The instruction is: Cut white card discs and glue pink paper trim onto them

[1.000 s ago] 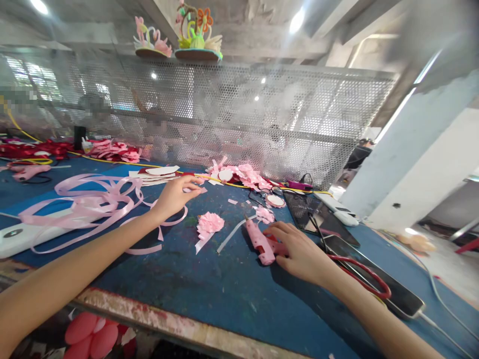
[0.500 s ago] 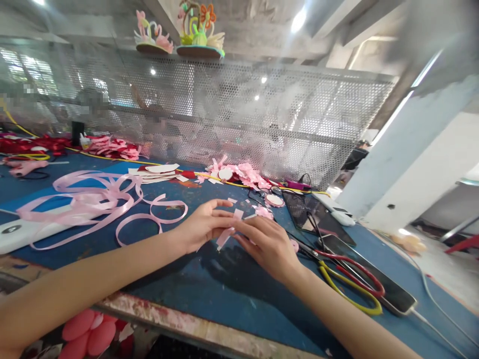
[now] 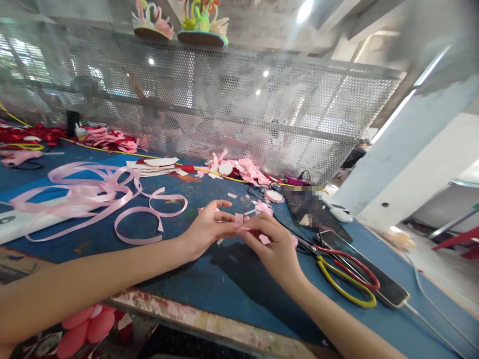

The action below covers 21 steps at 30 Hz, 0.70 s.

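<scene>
Over the blue table (image 3: pixel 224 279), both my hands meet at a short piece of pink ribbon (image 3: pixel 238 219). My left hand (image 3: pixel 205 227) pinches it between thumb and forefinger, its other fingers slightly spread. From the right, my right hand (image 3: pixel 271 244) pinches the same piece, fingertips touching those of the left. A further bit of pink shows under the right palm, partly hidden. To the left lies a loose tangle of long pink ribbon (image 3: pixel 101 197), its cut end near my left forearm. Scissors (image 3: pixel 348 274) with red and yellow handles rest right of my right hand.
A phone (image 3: pixel 374 271) on a white cable lies under the scissors. Behind are a dark tablet-like panel (image 3: pixel 307 209), pink ribbon pieces (image 3: pixel 243 169), stacked white cards (image 3: pixel 153 167) and a yellow cord (image 3: pixel 157 162). A perforated metal screen (image 3: pixel 224 109) stands along the back.
My hands have drawn closer together at the fingertips. The lower ribbon strip that hung below my fingers no longer shows there. The camera view has shifted slightly.
</scene>
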Each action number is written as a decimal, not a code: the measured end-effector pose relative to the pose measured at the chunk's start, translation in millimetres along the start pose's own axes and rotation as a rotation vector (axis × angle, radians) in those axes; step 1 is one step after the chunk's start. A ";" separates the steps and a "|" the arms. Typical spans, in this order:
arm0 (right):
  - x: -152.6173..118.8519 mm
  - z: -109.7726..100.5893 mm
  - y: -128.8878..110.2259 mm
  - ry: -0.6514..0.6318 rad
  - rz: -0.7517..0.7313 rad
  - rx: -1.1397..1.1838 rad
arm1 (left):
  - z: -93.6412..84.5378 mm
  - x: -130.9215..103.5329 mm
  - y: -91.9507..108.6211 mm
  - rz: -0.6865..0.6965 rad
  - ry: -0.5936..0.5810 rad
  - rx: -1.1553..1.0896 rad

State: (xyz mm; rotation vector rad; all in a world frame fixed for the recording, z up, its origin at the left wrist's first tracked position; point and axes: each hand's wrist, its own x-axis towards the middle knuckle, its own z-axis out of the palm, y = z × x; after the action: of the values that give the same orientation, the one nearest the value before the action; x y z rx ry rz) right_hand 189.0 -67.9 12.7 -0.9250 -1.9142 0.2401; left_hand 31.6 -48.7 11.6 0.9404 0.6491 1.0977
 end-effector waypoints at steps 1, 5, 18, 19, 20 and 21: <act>0.3 0.3 0.4 0.015 0.090 0.052 | -0.3 0.1 -1.4 0.011 0.001 0.024; 0.4 1.4 3.4 0.011 0.319 0.200 | -0.3 -0.3 -6.2 0.046 -0.019 0.086; 1.7 0.7 2.1 -0.021 0.568 0.420 | 1.1 -4.2 -8.6 0.088 -0.053 0.063; 1.9 0.4 1.6 -0.019 0.579 0.423 | 0.5 -4.1 -9.2 0.098 -0.055 0.081; 2.0 0.2 1.1 -0.017 0.594 0.429 | -0.1 -3.9 -9.8 0.109 -0.060 0.106; 2.0 0.1 0.5 -0.016 0.612 0.439 | -0.8 -3.5 -10.4 0.118 -0.066 0.133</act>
State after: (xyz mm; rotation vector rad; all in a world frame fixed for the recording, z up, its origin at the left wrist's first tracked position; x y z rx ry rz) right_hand 188.7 -66.1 13.8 -1.1730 -1.4529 0.9860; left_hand 34.4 -53.4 2.1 1.1367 0.6248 1.1330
